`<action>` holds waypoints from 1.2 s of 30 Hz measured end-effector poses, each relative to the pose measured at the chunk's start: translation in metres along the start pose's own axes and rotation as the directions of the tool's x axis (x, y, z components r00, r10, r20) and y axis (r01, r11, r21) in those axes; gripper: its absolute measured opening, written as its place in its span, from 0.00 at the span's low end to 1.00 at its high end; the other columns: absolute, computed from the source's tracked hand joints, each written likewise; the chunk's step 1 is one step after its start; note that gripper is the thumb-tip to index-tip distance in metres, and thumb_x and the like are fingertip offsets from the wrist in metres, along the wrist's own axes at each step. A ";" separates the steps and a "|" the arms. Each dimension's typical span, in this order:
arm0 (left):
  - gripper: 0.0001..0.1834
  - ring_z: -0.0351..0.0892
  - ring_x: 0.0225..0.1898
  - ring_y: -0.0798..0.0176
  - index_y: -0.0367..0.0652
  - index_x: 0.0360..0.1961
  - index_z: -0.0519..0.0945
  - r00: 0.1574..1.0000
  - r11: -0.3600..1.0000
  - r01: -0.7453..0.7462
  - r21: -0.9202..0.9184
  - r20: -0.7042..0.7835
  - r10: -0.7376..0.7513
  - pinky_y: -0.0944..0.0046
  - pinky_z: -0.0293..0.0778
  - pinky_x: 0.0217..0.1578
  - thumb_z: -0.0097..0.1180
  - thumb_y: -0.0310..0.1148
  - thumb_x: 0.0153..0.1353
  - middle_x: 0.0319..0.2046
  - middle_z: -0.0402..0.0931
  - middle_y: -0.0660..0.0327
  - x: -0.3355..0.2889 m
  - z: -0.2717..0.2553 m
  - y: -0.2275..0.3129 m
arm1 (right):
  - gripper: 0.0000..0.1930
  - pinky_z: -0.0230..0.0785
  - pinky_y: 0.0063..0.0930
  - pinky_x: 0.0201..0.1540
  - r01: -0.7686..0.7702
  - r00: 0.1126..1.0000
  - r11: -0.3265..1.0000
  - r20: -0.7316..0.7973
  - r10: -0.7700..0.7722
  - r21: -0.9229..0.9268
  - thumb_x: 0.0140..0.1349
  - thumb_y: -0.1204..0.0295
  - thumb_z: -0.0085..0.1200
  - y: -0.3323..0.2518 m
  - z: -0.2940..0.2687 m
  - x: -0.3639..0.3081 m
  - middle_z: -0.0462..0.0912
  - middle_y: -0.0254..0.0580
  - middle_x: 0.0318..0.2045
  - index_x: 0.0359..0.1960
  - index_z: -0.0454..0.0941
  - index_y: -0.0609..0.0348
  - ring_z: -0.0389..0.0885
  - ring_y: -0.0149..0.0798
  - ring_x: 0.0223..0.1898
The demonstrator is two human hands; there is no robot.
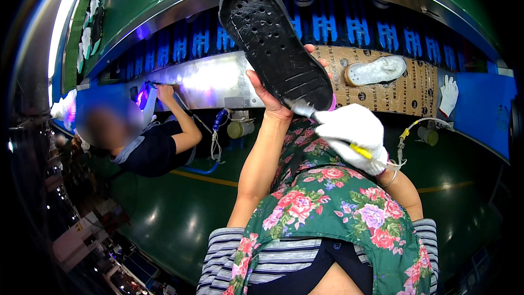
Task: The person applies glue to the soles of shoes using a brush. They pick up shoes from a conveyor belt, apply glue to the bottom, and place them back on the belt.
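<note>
My bare left hand (272, 96) grips a black shoe sole (281, 49) from beneath and holds it up in front of me. Small holes dot its wider far part, a few grooves cross its near part, and patches of it shine as if wet. A pink-purple edge shows behind it. My right hand (349, 131), in a white glove, is closed around a brush (361, 151) with a yellow handle. The pale bristles touch or nearly touch the sole's near end. A clear tube appears to run from the handle's rear; the exact join is unclear.
A whitish, shoe-shaped piece (376, 70) lies on printed cardboard (382, 98) at the right. Beyond it hangs a white glove (448, 95). A metal plate (213, 82) is at the left, with blue racks (357, 27) behind. A co-worker (155, 147) works at the left.
</note>
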State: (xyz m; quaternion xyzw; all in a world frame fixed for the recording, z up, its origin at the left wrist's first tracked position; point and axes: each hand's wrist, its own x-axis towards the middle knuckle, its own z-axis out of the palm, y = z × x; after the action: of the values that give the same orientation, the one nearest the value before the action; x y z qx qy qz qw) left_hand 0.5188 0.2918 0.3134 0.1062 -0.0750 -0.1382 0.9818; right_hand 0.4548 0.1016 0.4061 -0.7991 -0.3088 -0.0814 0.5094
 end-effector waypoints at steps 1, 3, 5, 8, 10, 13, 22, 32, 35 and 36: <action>0.60 0.72 0.60 0.35 0.51 0.73 0.64 1.000 1.000 0.026 -0.004 -0.002 -0.026 0.25 0.72 0.58 0.49 0.84 0.51 0.68 0.65 0.47 0.000 0.001 0.002 | 0.14 0.78 0.32 0.42 -0.030 0.997 0.999 0.067 0.028 0.024 0.51 0.77 0.70 -0.006 -0.002 0.001 0.90 0.38 0.43 0.41 0.89 0.49 0.88 0.40 0.40; 0.60 0.71 0.60 0.35 0.50 0.74 0.62 0.999 0.999 0.047 0.011 0.001 -0.047 0.28 0.75 0.56 0.51 0.83 0.51 0.70 0.62 0.44 0.000 0.004 0.006 | 0.11 0.79 0.31 0.43 -0.157 0.983 0.955 0.128 0.127 0.252 0.51 0.75 0.72 0.001 -0.002 -0.001 0.90 0.38 0.40 0.37 0.90 0.51 0.88 0.40 0.40; 0.60 0.71 0.60 0.34 0.50 0.75 0.61 0.996 0.997 0.082 0.006 0.045 -0.083 0.30 0.76 0.56 0.52 0.82 0.51 0.71 0.59 0.43 0.000 0.000 0.008 | 0.08 0.79 0.31 0.44 -0.302 0.951 0.859 0.072 0.300 0.414 0.51 0.76 0.72 0.001 -0.001 -0.002 0.90 0.42 0.37 0.34 0.90 0.54 0.89 0.41 0.39; 0.59 0.72 0.57 0.35 0.46 0.74 0.60 0.991 0.992 0.126 -0.001 0.044 -0.126 0.36 0.78 0.54 0.55 0.79 0.52 0.65 0.63 0.41 -0.002 0.003 0.009 | 0.10 0.79 0.32 0.43 -0.217 0.975 0.969 -0.025 0.222 0.122 0.51 0.78 0.71 0.002 -0.006 0.005 0.90 0.45 0.39 0.36 0.89 0.55 0.89 0.43 0.40; 0.58 0.73 0.55 0.36 0.45 0.72 0.62 0.986 0.987 0.156 0.026 0.049 -0.157 0.37 0.78 0.53 0.55 0.78 0.52 0.61 0.66 0.41 0.002 0.003 0.012 | 0.13 0.78 0.34 0.43 0.030 0.999 0.998 0.028 -0.029 -0.051 0.51 0.77 0.70 0.004 -0.002 0.001 0.90 0.40 0.44 0.40 0.89 0.51 0.88 0.42 0.40; 0.60 0.78 0.52 0.35 0.39 0.72 0.61 0.983 0.983 0.181 0.041 0.010 -0.182 0.41 0.81 0.51 0.51 0.78 0.53 0.57 0.71 0.38 0.003 0.003 0.015 | 0.14 0.79 0.33 0.43 -0.078 0.988 0.979 0.147 0.050 0.189 0.51 0.77 0.70 -0.002 0.000 -0.003 0.90 0.39 0.43 0.41 0.89 0.51 0.88 0.40 0.41; 0.59 0.73 0.50 0.40 0.37 0.71 0.62 0.932 0.931 0.343 0.129 0.082 -0.354 0.43 0.72 0.46 0.53 0.76 0.52 0.56 0.69 0.40 0.014 0.012 0.025 | 0.15 0.78 0.34 0.45 0.081 0.992 0.995 0.098 -0.074 -0.064 0.52 0.77 0.68 -0.002 0.000 0.000 0.89 0.38 0.47 0.43 0.88 0.48 0.87 0.43 0.43; 0.56 0.81 0.50 0.32 0.36 0.75 0.57 0.908 0.930 0.358 0.082 0.199 -0.368 0.41 0.82 0.48 0.57 0.65 0.56 0.60 0.68 0.25 0.022 0.023 0.018 | 0.10 0.79 0.33 0.41 -0.055 0.998 0.992 -0.027 0.059 0.114 0.49 0.78 0.73 -0.007 -0.007 0.011 0.90 0.45 0.38 0.34 0.89 0.52 0.89 0.42 0.38; 0.51 0.83 0.48 0.35 0.35 0.74 0.58 0.880 0.899 0.434 0.052 0.190 -0.436 0.44 0.82 0.50 0.53 0.61 0.59 0.59 0.68 0.23 0.028 0.023 0.020 | 0.14 0.79 0.35 0.42 0.191 0.977 0.964 0.132 -0.168 -0.185 0.54 0.73 0.67 0.001 -0.004 0.002 0.90 0.39 0.43 0.44 0.88 0.48 0.89 0.41 0.42; 0.50 0.84 0.47 0.35 0.35 0.74 0.58 0.855 0.874 0.486 -0.005 0.209 -0.474 0.45 0.82 0.49 0.53 0.61 0.60 0.58 0.69 0.23 0.032 0.025 0.020 | 0.15 0.78 0.35 0.41 0.274 0.953 0.930 0.199 -0.228 -0.245 0.54 0.73 0.67 0.004 -0.002 0.000 0.90 0.38 0.44 0.45 0.88 0.47 0.89 0.41 0.42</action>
State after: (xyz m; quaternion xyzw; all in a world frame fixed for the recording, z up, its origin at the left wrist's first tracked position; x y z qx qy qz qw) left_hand 0.5501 0.2964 0.3456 0.0787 -0.1410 -0.3908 0.9062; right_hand 0.4576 0.0988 0.4038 -0.8187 -0.4363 -0.1199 0.3536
